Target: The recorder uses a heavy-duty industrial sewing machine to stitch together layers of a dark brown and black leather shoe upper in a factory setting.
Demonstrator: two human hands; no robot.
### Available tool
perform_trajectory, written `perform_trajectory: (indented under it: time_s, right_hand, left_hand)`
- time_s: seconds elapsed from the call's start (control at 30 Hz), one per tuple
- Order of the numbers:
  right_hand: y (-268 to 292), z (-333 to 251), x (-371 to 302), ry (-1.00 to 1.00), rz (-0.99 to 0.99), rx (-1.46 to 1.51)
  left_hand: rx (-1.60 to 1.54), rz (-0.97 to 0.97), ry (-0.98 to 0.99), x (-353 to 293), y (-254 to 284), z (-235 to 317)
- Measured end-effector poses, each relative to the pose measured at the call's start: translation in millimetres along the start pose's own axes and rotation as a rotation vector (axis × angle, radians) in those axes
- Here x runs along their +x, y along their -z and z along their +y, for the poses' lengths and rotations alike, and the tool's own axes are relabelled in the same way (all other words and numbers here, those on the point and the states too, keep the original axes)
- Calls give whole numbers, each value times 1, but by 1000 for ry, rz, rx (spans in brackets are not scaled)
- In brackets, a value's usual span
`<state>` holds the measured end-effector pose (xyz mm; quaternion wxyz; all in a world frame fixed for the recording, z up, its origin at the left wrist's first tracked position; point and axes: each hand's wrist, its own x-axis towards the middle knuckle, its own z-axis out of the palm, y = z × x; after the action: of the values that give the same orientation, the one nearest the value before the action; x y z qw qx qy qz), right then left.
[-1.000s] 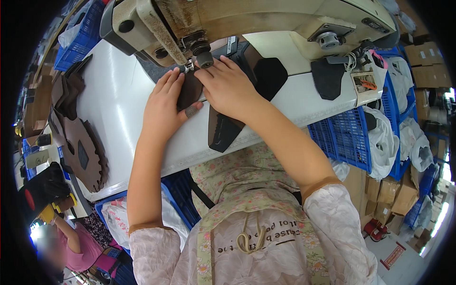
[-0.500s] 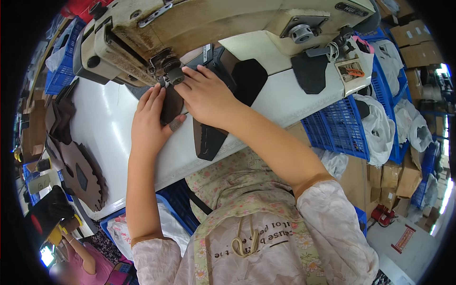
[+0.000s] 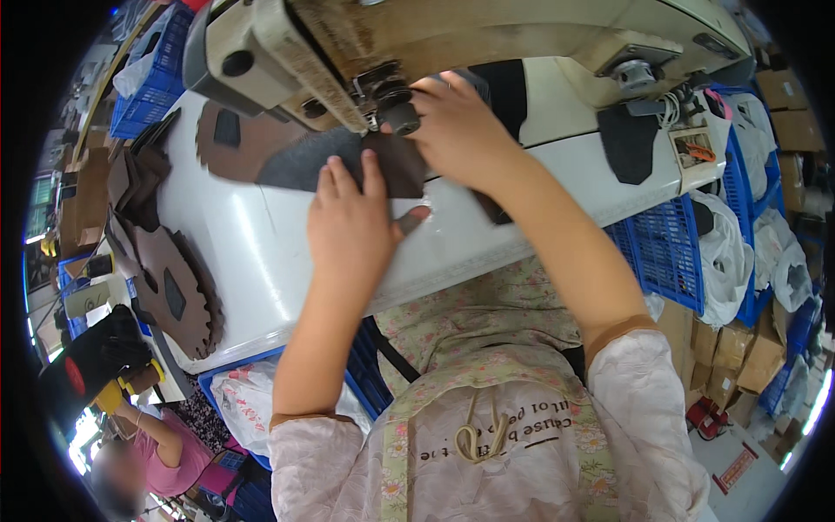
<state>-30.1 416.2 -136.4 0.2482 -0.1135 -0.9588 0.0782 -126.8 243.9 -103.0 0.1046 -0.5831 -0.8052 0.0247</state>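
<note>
On the white sewing machine table, my left hand [image 3: 355, 222] lies palm down. Its fingers are stretched onto dark leather-like shoe pieces, and a grey ribbed band wraps the thumb. Under the needle area of the sewing machine [image 3: 387, 103] is a brown piece [image 3: 402, 174]; it meets a black piece [image 3: 300, 163] and a brown piece with a jagged edge [image 3: 248, 148]. My right hand [image 3: 461, 130] rests just right of the presser foot, fingers extended toward it. The machine's round knob hides some of its fingertips. Another dark piece [image 3: 493, 207] shows below the right wrist.
Stacked brown cut pieces [image 3: 143, 178] and jagged-edged ones [image 3: 178, 283] lie along the table's left side. A black piece [image 3: 628, 143] sits at the right, beside a small tray [image 3: 693, 150]. Blue crates [image 3: 665, 248] with white bags stand right. Another person [image 3: 165, 448] works at lower left.
The view has shifted, moving the scene rightward. My left hand has dropped back from the needle. The jagged brown piece and black piece now spread out left of the presser foot.
</note>
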Motion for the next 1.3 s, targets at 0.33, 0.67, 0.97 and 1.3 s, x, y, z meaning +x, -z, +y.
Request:
perform_trajectory:
  time_s: [0.33,0.67,0.97,1.3]
  right_hand:
    - [31,16,5,144,-88,-63]
    - [26,-48,-9,255,-155,-312]
    - [8,-52,-19,146,-36,-227]
    - [3,-37,-22,118,-7,12]
  left_hand:
    - [-191,-102,-278,14,31,-66]
    - [-112,-124,-522,27,1,-88]
    - [-110,70,-484,24,-17,-83]
    - [-235,75,-490,25,-11,-79]
